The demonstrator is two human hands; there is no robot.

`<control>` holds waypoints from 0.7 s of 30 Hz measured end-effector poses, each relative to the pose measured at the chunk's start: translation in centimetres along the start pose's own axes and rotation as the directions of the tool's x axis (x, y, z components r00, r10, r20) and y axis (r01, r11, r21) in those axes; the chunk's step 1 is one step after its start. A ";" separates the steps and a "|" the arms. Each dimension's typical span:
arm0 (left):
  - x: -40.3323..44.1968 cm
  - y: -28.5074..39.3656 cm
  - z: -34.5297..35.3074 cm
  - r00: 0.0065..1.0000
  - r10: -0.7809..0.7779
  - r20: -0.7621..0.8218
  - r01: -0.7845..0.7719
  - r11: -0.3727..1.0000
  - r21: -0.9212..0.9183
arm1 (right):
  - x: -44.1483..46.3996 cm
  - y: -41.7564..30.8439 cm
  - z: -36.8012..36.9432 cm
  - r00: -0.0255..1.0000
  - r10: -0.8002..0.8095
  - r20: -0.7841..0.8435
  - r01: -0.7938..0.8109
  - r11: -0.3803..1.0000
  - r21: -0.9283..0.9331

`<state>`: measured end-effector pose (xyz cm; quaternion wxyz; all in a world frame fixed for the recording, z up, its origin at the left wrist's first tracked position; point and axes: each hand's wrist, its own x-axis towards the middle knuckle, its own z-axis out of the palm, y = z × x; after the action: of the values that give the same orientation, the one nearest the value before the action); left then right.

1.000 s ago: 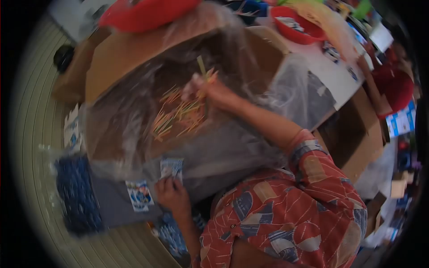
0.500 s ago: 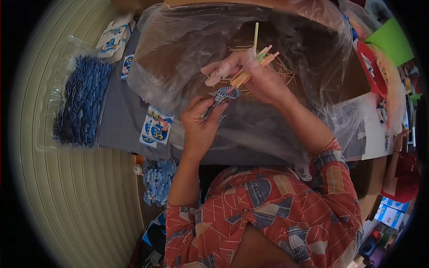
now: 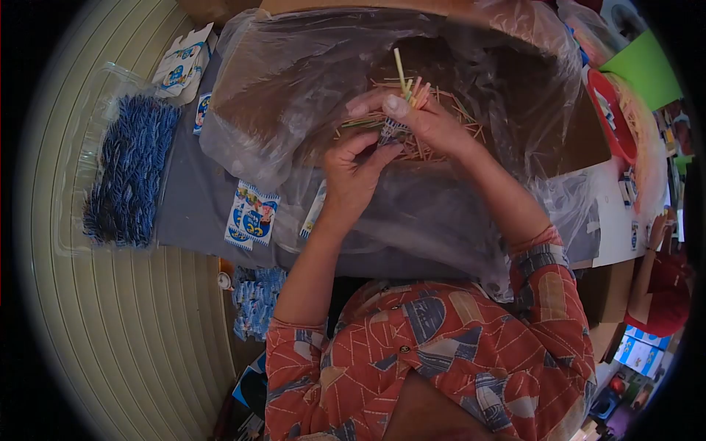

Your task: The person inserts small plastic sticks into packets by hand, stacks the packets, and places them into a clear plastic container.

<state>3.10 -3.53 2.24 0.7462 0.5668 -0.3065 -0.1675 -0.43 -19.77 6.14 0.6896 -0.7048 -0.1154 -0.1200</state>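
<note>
My left hand (image 3: 353, 173) grips a small blue-and-white packet (image 3: 393, 132) by its lower part, with the open end turned up toward my right hand. Closed around a bundle of thin pastel sticks (image 3: 416, 94), my right hand (image 3: 437, 131) is right at the packet's mouth; one pale green stick rises above the others. Fingers hide where the sticks' lower ends meet the packet. Both hands are over a cardboard box (image 3: 581, 151) lined with clear plastic (image 3: 257, 95), where many loose sticks (image 3: 441, 154) lie.
Flat printed packets (image 3: 252, 213) lie on the grey cloth (image 3: 191, 191), and another packet (image 3: 315, 209) is beside my left forearm. A clear tray (image 3: 70, 213) of blue packets stands at left. More packets (image 3: 257, 301) sit below the table edge. A person's arm (image 3: 647, 272) shows at right.
Both hands have moved up over the loose sticks and closer together. The sticks' lower ends have come down to the packet's mouth. Another packet now shows beside my left forearm.
</note>
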 end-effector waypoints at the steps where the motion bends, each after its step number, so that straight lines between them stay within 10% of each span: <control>1: 0.6 -0.1 0.2 1.000 0.004 -0.003 -0.004 1.000 0.003 | -0.3 -0.7 -0.8 0.998 0.064 0.028 -0.064 0.998 0.023; 9: 3.6 -2.3 1.2 0.991 -0.110 0.074 0.126 0.960 -0.252 | 0.0 -0.1 -2.6 0.990 -0.083 -0.111 0.081 0.997 -0.017; 11: 3.0 -2.5 0.6 0.988 -0.124 0.087 0.132 0.988 -0.081 | -0.9 0.1 -2.2 0.985 0.051 0.168 0.004 0.950 -0.313; 15: -1.8 2.0 -1.3 0.999 -0.045 -0.006 0.045 0.999 -0.005 | -0.4 0.0 -5.0 0.988 0.155 -0.016 -0.155 0.988 0.009; 17: -5.2 3.8 -4.6 0.989 -0.057 -0.138 0.062 0.998 0.026 | 0.4 0.8 -6.8 0.985 0.157 -0.067 -0.164 0.979 -0.117; 19: -8.8 4.7 -10.2 0.963 -0.119 -0.240 0.149 0.982 0.111 | 0.8 1.5 -7.6 0.924 0.376 -0.069 -0.249 0.456 -0.854; 21: -9.6 4.8 -15.7 0.950 -0.153 -0.273 0.203 0.965 0.167 | 0.6 3.7 -6.6 0.947 0.318 -0.040 -0.182 0.429 -0.885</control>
<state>5.50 15.31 1.53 0.7029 0.6788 -0.1690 -0.1288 1.32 -26.47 2.94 0.2295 -0.9730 0.0229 -0.0111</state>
